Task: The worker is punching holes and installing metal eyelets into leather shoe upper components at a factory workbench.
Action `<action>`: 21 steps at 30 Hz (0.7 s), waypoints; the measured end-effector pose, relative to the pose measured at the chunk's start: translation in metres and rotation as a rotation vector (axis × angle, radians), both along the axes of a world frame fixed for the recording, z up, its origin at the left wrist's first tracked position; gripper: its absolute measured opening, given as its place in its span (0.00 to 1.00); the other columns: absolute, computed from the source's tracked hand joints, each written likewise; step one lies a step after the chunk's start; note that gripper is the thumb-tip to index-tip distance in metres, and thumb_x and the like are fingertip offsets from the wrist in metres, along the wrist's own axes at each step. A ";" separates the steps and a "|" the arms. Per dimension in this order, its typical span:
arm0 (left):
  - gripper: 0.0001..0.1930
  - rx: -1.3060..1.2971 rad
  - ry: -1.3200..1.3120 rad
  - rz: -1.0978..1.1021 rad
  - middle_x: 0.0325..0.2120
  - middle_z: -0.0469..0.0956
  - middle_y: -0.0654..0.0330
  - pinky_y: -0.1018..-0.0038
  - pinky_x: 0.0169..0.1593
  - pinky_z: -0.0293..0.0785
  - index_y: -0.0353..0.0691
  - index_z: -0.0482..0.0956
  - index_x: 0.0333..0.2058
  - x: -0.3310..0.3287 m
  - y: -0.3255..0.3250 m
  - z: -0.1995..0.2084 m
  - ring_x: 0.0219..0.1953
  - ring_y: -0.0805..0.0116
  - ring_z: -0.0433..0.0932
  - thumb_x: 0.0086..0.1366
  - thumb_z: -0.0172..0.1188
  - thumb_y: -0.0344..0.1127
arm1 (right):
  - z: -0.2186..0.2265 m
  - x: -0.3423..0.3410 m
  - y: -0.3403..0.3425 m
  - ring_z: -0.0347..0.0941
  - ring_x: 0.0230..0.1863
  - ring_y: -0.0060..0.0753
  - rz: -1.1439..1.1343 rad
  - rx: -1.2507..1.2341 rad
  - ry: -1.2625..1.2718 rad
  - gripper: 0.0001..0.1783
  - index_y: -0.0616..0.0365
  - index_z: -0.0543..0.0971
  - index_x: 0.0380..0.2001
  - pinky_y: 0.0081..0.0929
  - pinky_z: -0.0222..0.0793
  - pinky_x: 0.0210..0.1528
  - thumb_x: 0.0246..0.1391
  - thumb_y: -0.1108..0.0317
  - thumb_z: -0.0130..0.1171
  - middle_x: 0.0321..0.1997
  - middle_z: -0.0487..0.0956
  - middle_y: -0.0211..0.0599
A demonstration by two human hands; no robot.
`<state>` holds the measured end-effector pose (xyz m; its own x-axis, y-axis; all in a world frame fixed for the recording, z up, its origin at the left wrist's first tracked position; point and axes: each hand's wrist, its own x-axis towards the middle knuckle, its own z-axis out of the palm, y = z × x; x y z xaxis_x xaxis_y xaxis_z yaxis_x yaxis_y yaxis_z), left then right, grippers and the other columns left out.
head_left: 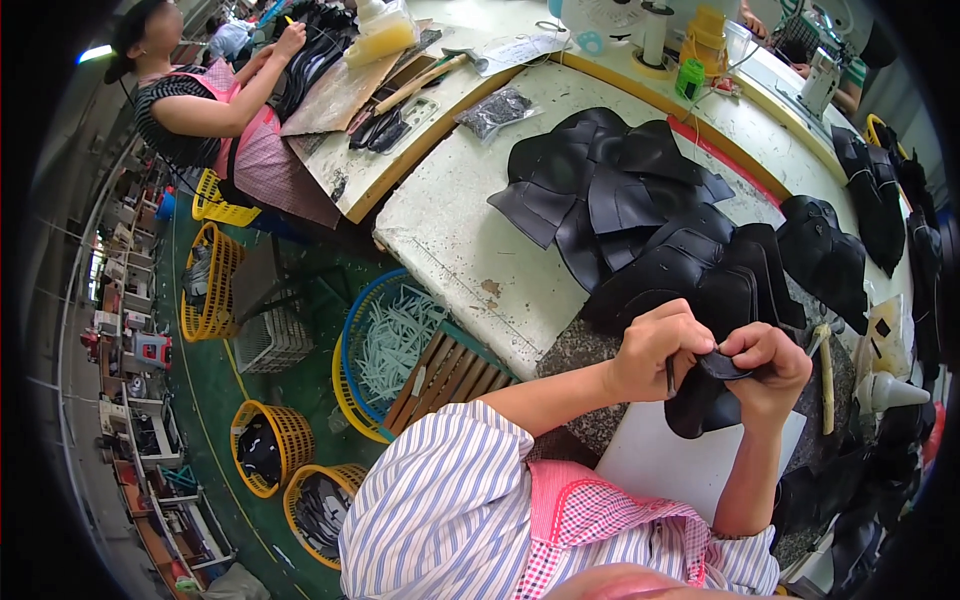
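Close in front of me I hold up a black leather shoe piece (pixel 690 408), its edge pinched between both hands. My left hand (pixel 655 352) is closed at the piece's left side, thumb and forefinger pressed together; a thin dark sliver shows below its fingers, and I cannot tell what it is. Facing it, my right hand (pixel 768 372) grips the upper edge with the thumb on top. A white board (pixel 640 452) lies beneath them on a speckled stone slab (pixel 590 385). Just beyond my hands rises a heap of black leather shoe pieces (pixel 640 195).
Right of my hands are a wooden-handled hammer (pixel 826 385) and a white-capped bottle (pixel 890 393). A bag of small dark bits (pixel 497 112) sits on the white table (pixel 450 220). Left on the floor stands a blue basket (pixel 352 345) of pale strips. A co-worker (pixel 215 110) works at the far left.
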<state>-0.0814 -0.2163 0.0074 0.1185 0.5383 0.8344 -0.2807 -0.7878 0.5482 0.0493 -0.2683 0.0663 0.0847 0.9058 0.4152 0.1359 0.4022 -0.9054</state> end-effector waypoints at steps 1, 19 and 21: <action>0.07 -0.104 -0.033 -0.067 0.19 0.70 0.61 0.80 0.24 0.65 0.34 0.68 0.24 0.001 -0.003 0.003 0.20 0.71 0.68 0.47 0.52 0.16 | 0.002 0.001 0.000 0.69 0.21 0.24 -0.018 0.061 -0.090 0.12 0.63 0.68 0.12 0.16 0.63 0.23 0.18 0.86 0.57 0.20 0.73 0.39; 0.06 -0.258 0.192 -0.372 0.18 0.70 0.61 0.82 0.21 0.63 0.35 0.73 0.27 0.043 -0.004 0.041 0.19 0.76 0.68 0.48 0.60 0.23 | 0.038 0.066 -0.018 0.68 0.24 0.31 0.063 0.027 -0.380 0.11 0.62 0.68 0.23 0.22 0.63 0.27 0.34 0.77 0.60 0.21 0.69 0.35; 0.07 -0.118 0.314 -0.201 0.22 0.74 0.61 0.84 0.24 0.65 0.36 0.75 0.29 0.050 0.009 0.052 0.21 0.77 0.69 0.49 0.61 0.25 | 0.041 0.078 -0.012 0.68 0.25 0.26 -0.066 0.055 -0.531 0.14 0.58 0.65 0.17 0.18 0.64 0.28 0.32 0.76 0.64 0.22 0.72 0.34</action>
<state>-0.0315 -0.2070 0.0595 0.4712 0.5683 0.6746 -0.2270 -0.6610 0.7153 0.1268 -0.2799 0.1078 -0.0935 0.8815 0.4628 0.5959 0.4219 -0.6832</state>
